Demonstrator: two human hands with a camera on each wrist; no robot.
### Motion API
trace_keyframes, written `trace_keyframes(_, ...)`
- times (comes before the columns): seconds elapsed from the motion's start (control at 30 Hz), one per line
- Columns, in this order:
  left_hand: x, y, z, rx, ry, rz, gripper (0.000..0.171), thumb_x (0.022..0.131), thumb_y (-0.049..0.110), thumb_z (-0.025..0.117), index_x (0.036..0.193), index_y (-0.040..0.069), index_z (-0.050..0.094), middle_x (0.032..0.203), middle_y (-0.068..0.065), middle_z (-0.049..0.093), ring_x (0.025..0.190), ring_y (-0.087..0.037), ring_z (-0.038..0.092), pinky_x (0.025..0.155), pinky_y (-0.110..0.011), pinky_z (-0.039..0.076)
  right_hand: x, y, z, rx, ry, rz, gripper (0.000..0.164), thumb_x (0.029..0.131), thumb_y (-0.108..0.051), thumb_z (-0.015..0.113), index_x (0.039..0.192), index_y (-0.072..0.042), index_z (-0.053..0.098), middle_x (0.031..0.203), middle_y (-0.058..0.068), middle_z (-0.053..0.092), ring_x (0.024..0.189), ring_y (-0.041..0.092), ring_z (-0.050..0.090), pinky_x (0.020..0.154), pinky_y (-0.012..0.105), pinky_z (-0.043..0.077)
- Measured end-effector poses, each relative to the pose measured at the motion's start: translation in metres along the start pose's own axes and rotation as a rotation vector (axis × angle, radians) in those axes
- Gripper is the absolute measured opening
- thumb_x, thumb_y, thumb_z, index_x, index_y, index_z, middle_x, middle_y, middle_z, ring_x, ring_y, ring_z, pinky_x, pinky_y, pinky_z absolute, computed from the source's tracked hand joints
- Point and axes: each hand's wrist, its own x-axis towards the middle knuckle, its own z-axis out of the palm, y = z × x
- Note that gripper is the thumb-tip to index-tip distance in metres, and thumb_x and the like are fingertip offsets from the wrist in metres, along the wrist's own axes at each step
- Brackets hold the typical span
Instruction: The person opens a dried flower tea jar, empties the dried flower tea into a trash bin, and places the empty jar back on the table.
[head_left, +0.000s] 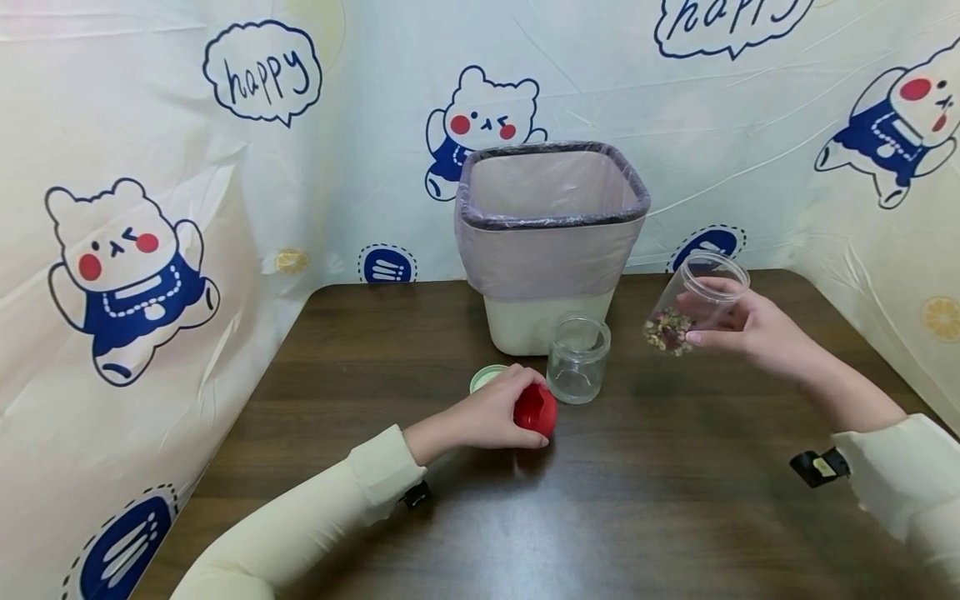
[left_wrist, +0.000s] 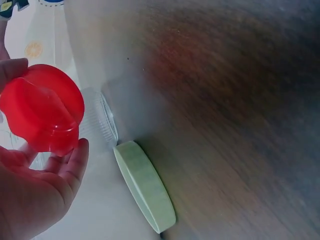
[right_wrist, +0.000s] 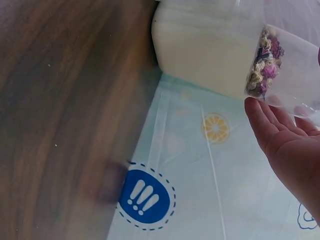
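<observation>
My left hand [head_left: 495,412] grips a hollow, round red plastic piece [head_left: 542,410] with a wavy edge, raised over the table. In the left wrist view, thumb and fingers hold the red piece [left_wrist: 47,107] from opposite sides. On the right, my right hand [head_left: 757,329] is wrapped round a clear jar [head_left: 708,287] without a lid, tilted above the table. Dried flowers [head_left: 670,332] in pink and cream lie at its bottom, as do the flowers [right_wrist: 265,67] in the right wrist view. Close beside the left hand stands an open glass jar [head_left: 576,371].
A pale green lid [head_left: 487,375] lies on the dark wood table [head_left: 637,517], partly hidden behind the left hand; the left wrist view shows the green lid [left_wrist: 145,185] larger. Behind the glass jar stands a lined waste bin [head_left: 551,258]. A printed curtain [head_left: 375,125] hangs round the table.
</observation>
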Motion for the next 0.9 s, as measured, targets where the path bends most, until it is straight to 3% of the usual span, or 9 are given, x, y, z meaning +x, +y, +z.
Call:
trace_keyframes(0.27, 0.004, 0.000, 0.009, 0.121, -0.056, 0.011, 0.065, 0.073, 0.038, 0.083, 0.126, 0.016, 0.053, 0.114, 0.001, 0.051, 0.106, -0.012, 0.047, 0.077, -0.020, 0.048, 0.006, -0.007, -0.009, -0.085, 0.051, 0.089, 0.066, 0.089, -0.007, 0.070, 0.145, -0.007, 0.036, 0.130, 0.001, 0.061, 0.105, -0.004, 0.056, 0.078, 0.014, 0.048)
trace_keyframes(0.53, 0.005, 0.000, 0.015, 0.185, -0.115, 0.018, 0.069, 0.075, 0.041, 0.082, 0.132, 0.014, 0.053, 0.115, 0.001, 0.052, 0.106, -0.014, 0.046, 0.076, -0.020, 0.047, 0.011, -0.011, -0.016, -0.120, 0.073, 0.114, 0.067, 0.089, -0.011, 0.071, 0.147, -0.009, 0.037, 0.130, 0.002, 0.060, 0.104, -0.005, 0.055, 0.077, 0.013, 0.047)
trace_keyframes(0.73, 0.005, 0.001, 0.018, 0.227, -0.144, 0.029, 0.073, 0.074, 0.045, 0.082, 0.134, 0.015, 0.053, 0.117, 0.002, 0.052, 0.110, -0.014, 0.044, 0.077, -0.019, 0.046, 0.016, -0.015, -0.023, -0.102, 0.100, 0.087, 0.062, 0.090, -0.009, 0.070, 0.144, -0.007, 0.040, 0.119, -0.016, 0.061, 0.101, -0.002, 0.057, 0.077, 0.013, 0.047)
trace_keyframes(0.9, 0.005, 0.002, 0.019, 0.249, -0.153, 0.028, 0.074, 0.074, 0.046, 0.082, 0.135, 0.015, 0.053, 0.117, 0.001, 0.053, 0.110, -0.014, 0.045, 0.078, -0.019, 0.046, 0.023, -0.021, -0.029, -0.063, 0.126, 0.077, 0.056, 0.090, -0.007, 0.070, 0.140, -0.013, 0.044, 0.117, -0.016, 0.061, 0.101, 0.000, 0.058, 0.077, 0.012, 0.047)
